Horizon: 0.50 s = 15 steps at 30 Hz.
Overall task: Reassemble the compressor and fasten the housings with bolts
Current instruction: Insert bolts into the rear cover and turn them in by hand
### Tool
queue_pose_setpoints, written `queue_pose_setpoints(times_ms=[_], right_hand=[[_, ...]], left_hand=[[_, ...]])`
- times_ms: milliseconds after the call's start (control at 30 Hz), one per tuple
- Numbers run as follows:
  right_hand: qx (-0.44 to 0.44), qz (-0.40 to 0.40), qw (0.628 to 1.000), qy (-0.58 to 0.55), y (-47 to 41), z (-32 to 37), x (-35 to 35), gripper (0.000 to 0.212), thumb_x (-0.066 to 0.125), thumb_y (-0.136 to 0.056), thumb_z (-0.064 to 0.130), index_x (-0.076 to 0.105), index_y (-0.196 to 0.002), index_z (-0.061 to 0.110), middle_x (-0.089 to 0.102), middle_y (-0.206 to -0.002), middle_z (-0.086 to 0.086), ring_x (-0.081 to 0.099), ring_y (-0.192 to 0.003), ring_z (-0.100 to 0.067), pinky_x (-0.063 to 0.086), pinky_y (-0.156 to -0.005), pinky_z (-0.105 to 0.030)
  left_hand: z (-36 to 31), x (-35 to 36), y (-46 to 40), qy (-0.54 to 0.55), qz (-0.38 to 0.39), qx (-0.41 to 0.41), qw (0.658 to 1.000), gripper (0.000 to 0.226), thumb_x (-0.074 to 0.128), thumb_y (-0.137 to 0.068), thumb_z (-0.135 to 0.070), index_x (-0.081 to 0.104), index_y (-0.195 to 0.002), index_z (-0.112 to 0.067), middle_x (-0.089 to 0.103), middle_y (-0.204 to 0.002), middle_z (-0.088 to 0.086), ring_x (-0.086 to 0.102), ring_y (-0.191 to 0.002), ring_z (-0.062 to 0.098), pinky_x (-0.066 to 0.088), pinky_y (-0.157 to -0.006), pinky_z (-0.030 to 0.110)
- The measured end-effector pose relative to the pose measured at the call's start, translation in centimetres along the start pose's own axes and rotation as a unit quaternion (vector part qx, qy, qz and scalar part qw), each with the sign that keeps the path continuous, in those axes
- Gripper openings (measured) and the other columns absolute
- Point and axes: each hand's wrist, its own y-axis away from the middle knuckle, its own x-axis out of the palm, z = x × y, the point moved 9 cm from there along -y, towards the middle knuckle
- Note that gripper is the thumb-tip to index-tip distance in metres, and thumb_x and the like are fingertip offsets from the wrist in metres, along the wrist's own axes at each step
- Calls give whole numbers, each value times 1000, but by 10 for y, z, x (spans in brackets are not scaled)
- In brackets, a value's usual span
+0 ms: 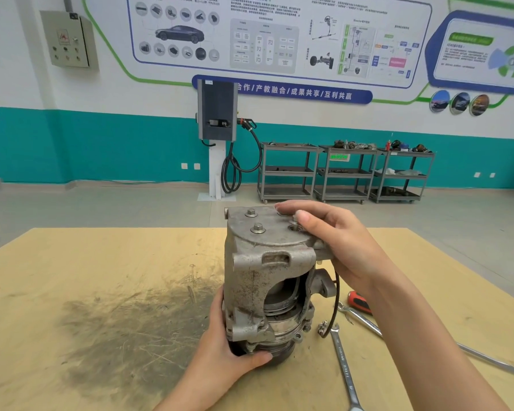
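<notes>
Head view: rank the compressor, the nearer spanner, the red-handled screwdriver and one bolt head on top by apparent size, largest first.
1. Compressor, by far the largest.
2. Nearer spanner.
3. Red-handled screwdriver: only its handle shows, so its rank is unsure.
4. Bolt head, smallest.

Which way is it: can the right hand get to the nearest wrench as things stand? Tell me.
Probably yes. The wrench lies bare on the table, right of the compressor, under the right hand, which must first let go of the housing top.
</notes>
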Motion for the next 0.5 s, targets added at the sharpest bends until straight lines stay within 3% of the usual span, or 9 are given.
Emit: queue_pose_setpoints(times_ms=[67, 167, 233, 300, 400, 500], right_hand=[[3, 18, 1000, -22, 1, 1, 1, 23, 61, -83, 26, 75, -95, 13, 70, -119, 5, 64, -112, -14, 54, -87, -26], [18, -14, 1000, 1, -3, 2, -1, 8, 71, -79, 21, 72, -70, 22, 72, -112, 7, 66, -105, -14, 51, -80, -29], [19, -43, 998, 30, -7, -1, -4, 20, 77, -75, 19, 66, -60, 26, 74, -106, 8, 67, -99, -11, 48, -77, -27], [16, -41, 999, 17, -6, -1, -4, 8, 76, -73, 28, 69, -71, 23, 74, -106, 8, 67, -96, -7, 49, -74, -22], [22, 11, 999, -26, 0, -2, 0, 25, 64, -82, 31, 74, -101, 17, 72, -114, 4, 67, -104, -12, 53, -76, -20], [20, 9, 999, -43, 0, -1, -1, 17, 66, -78, 23, 75, -87, 13, 71, -116, 2, 66, -108, -16, 53, -82, -26]], left_hand=[[1, 0, 0, -2, 0, -4, 1000, 139, 87, -30, -71, 3, -140, -58, 46, -121, -50, 41, -110, -31, 35, -80, -7], [2, -1, 0, -6, -3, -7, 1000, 134, 89, -35, -65, 2, -136, -61, 47, -125, -42, 41, -109, -32, 34, -78, -7], [2, -1, 1, -7, -6, -5, 1000, 130, 92, -39, -58, 2, -133, -63, 46, -124, -43, 40, -107, -34, 34, -77, -8], [1, -1, 1, -10, -7, -5, 1000, 128, 92, -39, -57, 2, -131, -64, 46, -120, -46, 40, -107, -34, 33, -77, -8], [-1, -1, 2, -13, -7, -8, 1000, 126, 91, -37, -61, 2, -126, -68, 43, -122, -45, 38, -105, -36, 33, -77, -9], [-2, -1, 1, -14, -7, -9, 1000, 124, 87, -31, -69, 3, -123, -71, 46, -119, -47, 37, -106, -36, 32, -77, -9]])
